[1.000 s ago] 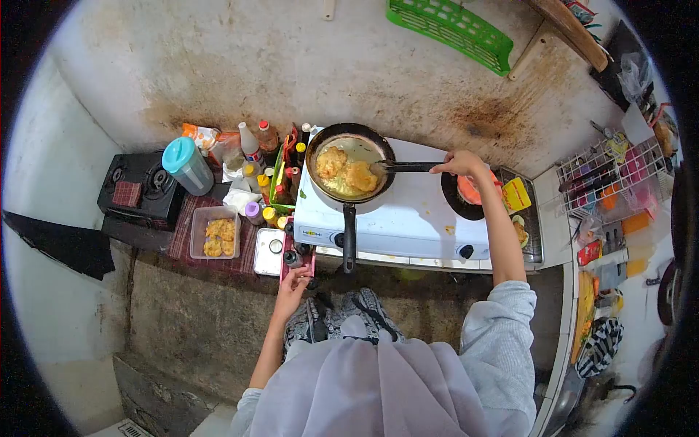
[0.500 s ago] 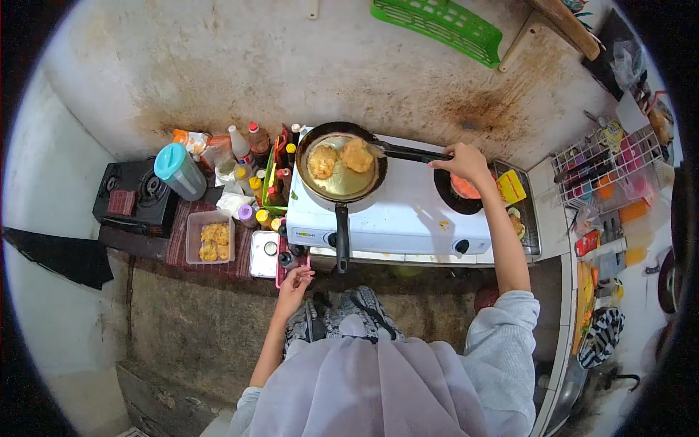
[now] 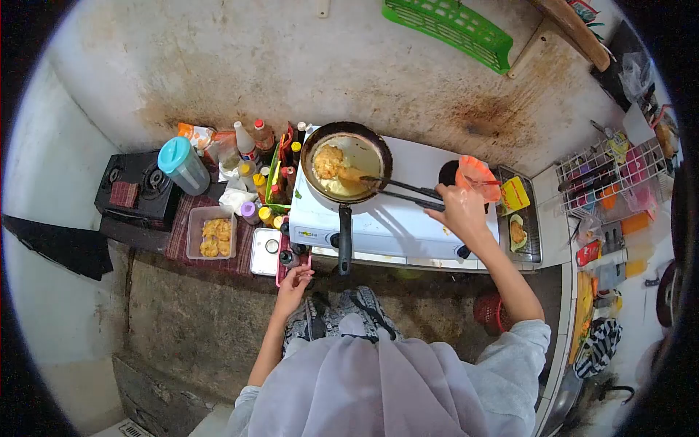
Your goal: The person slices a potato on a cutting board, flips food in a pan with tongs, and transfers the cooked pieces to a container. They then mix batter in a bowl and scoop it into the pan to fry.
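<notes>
My right hand [image 3: 464, 213] is closed around black tongs [image 3: 405, 192] that slant left into the frying pan [image 3: 384, 146]. Their tips are at a golden fritter [image 3: 352, 177], seen edge-on and overlapping a second fritter [image 3: 328, 157] in the oil. The pan sits on the left burner of the white gas stove [image 3: 415, 164], its black handle [image 3: 344, 240] pointing towards me. Beside a pink tray [image 3: 282, 271] at the counter edge, my left hand [image 3: 293, 282] is held low with loosely bent fingers apart and nothing in them.
Left of the stove, a clear container [image 3: 194, 231] holds several fried fritters near bottles [image 3: 246, 143] and a teal-lidded pitcher [image 3: 188, 175]. An orange bowl [image 3: 477, 178] is by the right burner. A yellow packet [image 3: 514, 197] lies farther right. A red basket [image 3: 491, 313] stands below.
My right hand has moved left and towards me. The tongs now reach into the pan from lower right, and the right-hand fritter has shifted down and tilted edge-on. My left hand stays put.
</notes>
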The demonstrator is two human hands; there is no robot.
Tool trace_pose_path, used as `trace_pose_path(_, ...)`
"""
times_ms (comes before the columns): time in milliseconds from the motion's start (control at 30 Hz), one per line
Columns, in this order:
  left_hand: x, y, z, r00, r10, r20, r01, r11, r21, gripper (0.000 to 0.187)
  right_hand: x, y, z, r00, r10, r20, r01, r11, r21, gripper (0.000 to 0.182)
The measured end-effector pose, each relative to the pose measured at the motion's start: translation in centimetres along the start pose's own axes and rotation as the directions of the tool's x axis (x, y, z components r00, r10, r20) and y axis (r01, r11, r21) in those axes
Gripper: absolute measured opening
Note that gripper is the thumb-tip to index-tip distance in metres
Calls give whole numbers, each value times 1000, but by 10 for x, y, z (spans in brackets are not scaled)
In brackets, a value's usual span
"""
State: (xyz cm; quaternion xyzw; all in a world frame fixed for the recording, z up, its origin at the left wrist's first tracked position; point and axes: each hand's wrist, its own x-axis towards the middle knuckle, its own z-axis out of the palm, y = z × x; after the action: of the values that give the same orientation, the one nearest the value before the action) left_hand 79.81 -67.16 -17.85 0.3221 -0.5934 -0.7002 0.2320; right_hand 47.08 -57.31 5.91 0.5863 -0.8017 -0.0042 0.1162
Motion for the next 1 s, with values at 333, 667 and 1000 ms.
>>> trace_pose_path(333,2,10,8,999,-37,20,37,999,12,25,8,11,29,997,48,64,-48,999,-1,40)
trace_pose_path(667,2,15,13,998,-48,29,47,999,20,25,38,-1,54,986,122,113,-129,990,52,37)
trace_pose_path(1000,-3,5,6,998,-65,-11,65,998,-1,27,35,3,57,985,144,95,-152,985,85,38)
